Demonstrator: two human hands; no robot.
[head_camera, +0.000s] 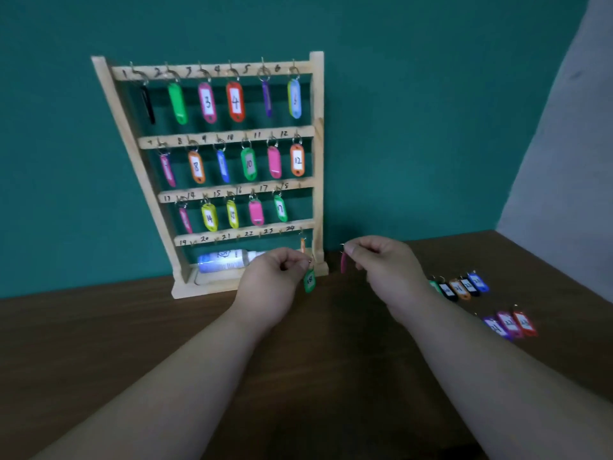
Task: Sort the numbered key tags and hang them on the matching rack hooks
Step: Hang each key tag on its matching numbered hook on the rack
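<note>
While both hands hover before the slatted wooden rack [317, 127], left hand [273, 277] pinches the metal ring of an oval green plastic tag [309, 281] marked 18, which dangles beside the rack base. Right hand [381, 263] pinches the ring of a pink tag [344, 263], edge-on, number unreadable. Loose tags [459, 289] lie in two rows on the brown wood-grain worktop [132, 327], well right.

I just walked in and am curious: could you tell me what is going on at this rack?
A person is filling a numbered wooden key rack. The left hand pinches a green tag marked 18 by its ring, and the right hand pinches a pink tag. The top two rows are full, the third holds five, and loose tags lie on the table to the right.
</note>
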